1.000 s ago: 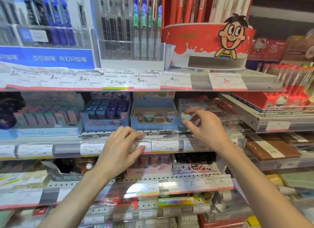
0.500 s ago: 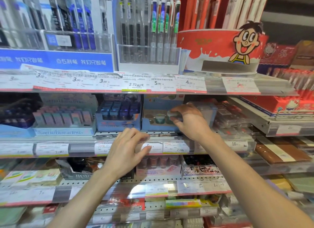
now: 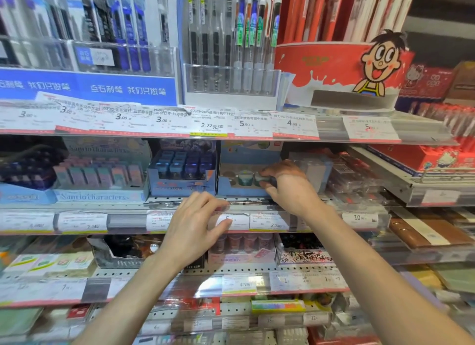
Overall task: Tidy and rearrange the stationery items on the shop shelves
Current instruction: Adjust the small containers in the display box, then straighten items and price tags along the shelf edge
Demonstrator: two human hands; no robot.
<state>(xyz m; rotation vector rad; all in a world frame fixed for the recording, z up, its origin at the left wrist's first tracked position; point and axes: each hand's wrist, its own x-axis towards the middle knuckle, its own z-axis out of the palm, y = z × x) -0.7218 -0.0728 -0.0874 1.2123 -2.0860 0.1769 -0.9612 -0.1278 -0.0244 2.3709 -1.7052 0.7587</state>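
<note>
1. Right hand [image 3: 288, 187]: reaches into the pale blue display box [image 3: 231, 187] on the middle shelf [image 3: 123, 207]; its fingers [image 3: 270, 168] are curled around a small round item [image 3: 264, 180], grasping it at the box's right end; the item is partly hidden by the hand, so its kind cannot be told.
2. Small green-topped pot [image 3: 245, 178]: sits upright in a recess of the same box, just left of the grasped item.
3. Left hand [image 3: 195, 229]: lies against the front edge of the middle shelf; its fingers are relaxed and slightly bent, released, holding nothing; the thumb touches a price label [image 3: 236, 221] in the shelf's rail.
4. Black pen [image 3: 241, 202]: lies flat along the shelf front, between the two hands.
5. Dark blue box of small bottles [image 3: 182, 172]: stands just left of the pale blue box; the pastel "Sanrio characters" display [image 3: 100, 180] stands further left.
6. Upper shelf: clear holder of upright pens [image 3: 231, 69], beside a red round tub with a cartoon boy [image 3: 344, 69].
</note>
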